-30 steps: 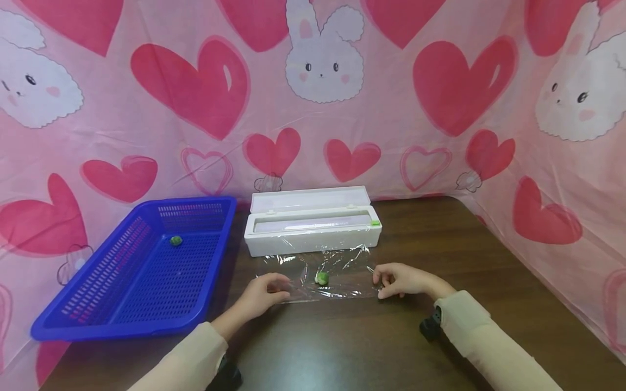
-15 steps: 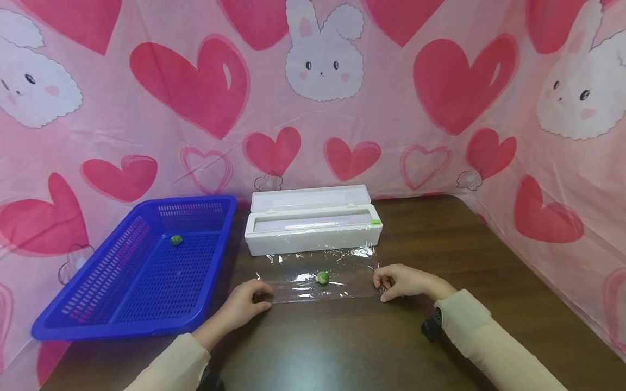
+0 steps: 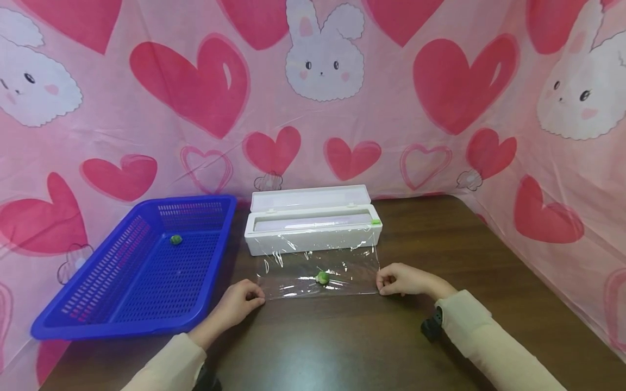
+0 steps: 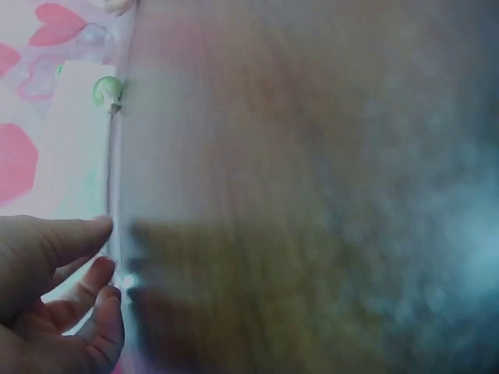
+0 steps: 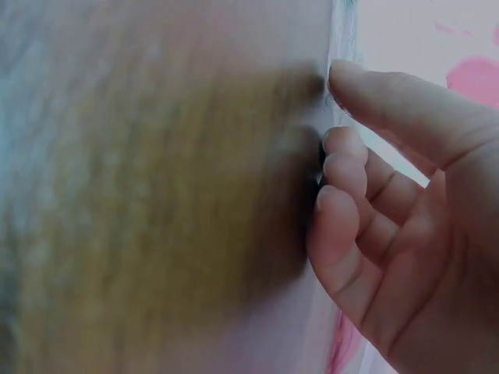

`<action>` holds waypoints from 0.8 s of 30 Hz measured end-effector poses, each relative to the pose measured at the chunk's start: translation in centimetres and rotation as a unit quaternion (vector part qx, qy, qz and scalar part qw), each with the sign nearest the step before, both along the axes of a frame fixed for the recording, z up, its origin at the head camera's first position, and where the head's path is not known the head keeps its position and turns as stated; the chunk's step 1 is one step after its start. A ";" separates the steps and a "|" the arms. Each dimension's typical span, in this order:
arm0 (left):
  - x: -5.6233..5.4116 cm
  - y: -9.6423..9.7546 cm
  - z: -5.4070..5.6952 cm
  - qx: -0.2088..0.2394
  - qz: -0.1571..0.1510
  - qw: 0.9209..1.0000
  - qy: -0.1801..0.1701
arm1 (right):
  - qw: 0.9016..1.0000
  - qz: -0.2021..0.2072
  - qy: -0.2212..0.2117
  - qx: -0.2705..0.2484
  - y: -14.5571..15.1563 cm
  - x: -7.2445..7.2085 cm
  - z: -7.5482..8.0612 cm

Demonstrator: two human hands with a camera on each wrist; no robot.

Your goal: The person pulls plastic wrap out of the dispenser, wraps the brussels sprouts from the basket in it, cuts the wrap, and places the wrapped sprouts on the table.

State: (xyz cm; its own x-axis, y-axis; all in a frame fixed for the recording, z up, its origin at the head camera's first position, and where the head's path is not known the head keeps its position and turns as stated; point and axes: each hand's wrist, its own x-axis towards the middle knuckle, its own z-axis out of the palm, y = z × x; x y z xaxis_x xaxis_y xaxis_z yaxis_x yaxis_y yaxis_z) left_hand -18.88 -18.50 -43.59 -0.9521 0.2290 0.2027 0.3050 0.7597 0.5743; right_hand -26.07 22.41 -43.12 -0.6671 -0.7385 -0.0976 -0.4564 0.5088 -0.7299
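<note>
A sheet of clear cling film (image 3: 293, 277) stretches from the front of a long white cling film box (image 3: 313, 239) over the table. A small Brussels sprout (image 3: 322, 277) lies at the middle of the sheet; whether it is on or under the film is hard to tell. With thumb and fingers my left hand (image 3: 237, 304) pinches the near left corner. At the near right corner, my right hand (image 3: 406, 279) pinches the film the same way, its fingers (image 5: 343, 156) curled. The sprout (image 4: 109, 93) also shows in the left wrist view.
On the left stands a blue plastic basket (image 3: 202, 293) with another Brussels sprout (image 3: 176, 239) inside. The box's lid (image 3: 313, 198) is raised at the back, near the heart-patterned cloth (image 3: 391, 108). Brown wooden table (image 3: 332, 342) extends in front of the film.
My left hand has moved left to the film's corner and now pinches it. The film is pulled flatter and straighter between both hands. The right hand has barely shifted.
</note>
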 end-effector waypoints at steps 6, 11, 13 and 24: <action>-0.2 0.0 0.0 0.029 0.013 0.999 0.026 | 1.000 -0.007 0.019 -0.015 0.2 0.2 0.2; -0.5 0.1 0.1 0.062 0.025 0.997 0.038 | 0.996 -0.022 0.078 -0.047 0.4 -0.2 0.0; -0.6 0.1 0.1 0.071 0.024 0.996 0.041 | 0.992 -0.040 0.103 -0.058 0.4 -0.2 0.0; -1.0 0.4 0.4 0.121 0.023 0.992 0.034 | 0.985 -0.067 0.114 -0.107 -0.8 1.4 2.3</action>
